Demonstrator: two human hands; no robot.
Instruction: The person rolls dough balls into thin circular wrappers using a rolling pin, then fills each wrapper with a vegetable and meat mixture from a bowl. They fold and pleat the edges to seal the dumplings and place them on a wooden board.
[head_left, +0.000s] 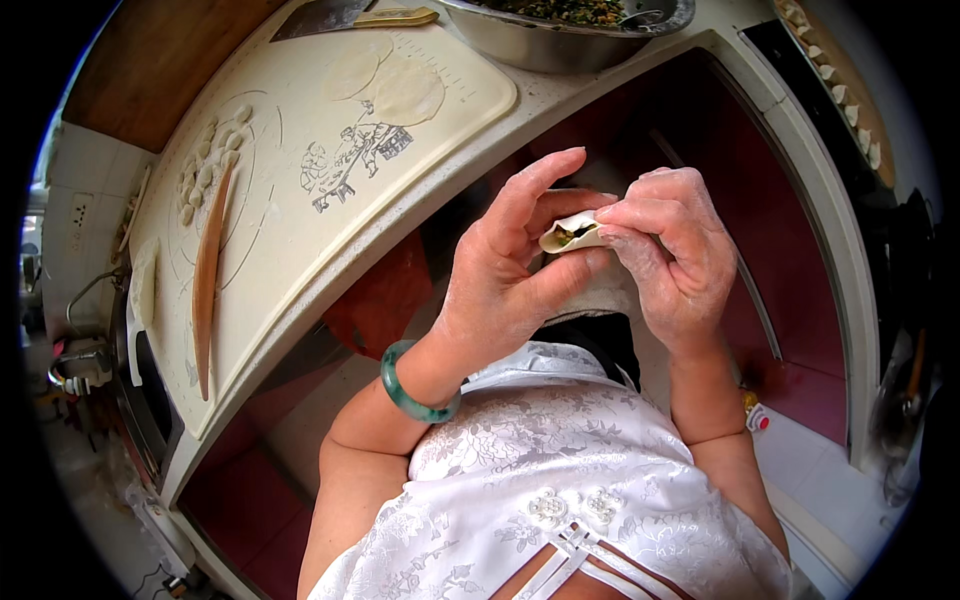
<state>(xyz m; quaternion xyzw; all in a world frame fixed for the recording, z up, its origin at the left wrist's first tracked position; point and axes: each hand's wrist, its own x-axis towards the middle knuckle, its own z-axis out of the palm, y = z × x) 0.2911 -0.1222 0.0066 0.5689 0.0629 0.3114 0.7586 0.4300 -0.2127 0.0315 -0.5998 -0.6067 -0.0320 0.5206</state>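
Note:
A dumpling (574, 232) of pale dough, partly closed and showing dark green filling, is held in the air between both floury hands, in front of the counter's edge. My left hand (517, 247) supports it from the left, thumb below and fingers behind. With thumb and fingertips, my right hand (671, 247) pinches the right end of its rim. Flat round dough wrappers (409, 90) lie overlapping on the printed pastry mat (262, 300), beyond the hands to the left. Small dough pieces (204, 176) sit near a tapered wooden rolling pin (212, 270) on the same mat.
A metal bowl (555, 46) of chopped filling with a spoon stands at the top of the counter. A cleaver (322, 19) lies at the mat's far edge. Finished dumplings (840, 94) line a board at the upper right. A faucet (75, 364) is at far left.

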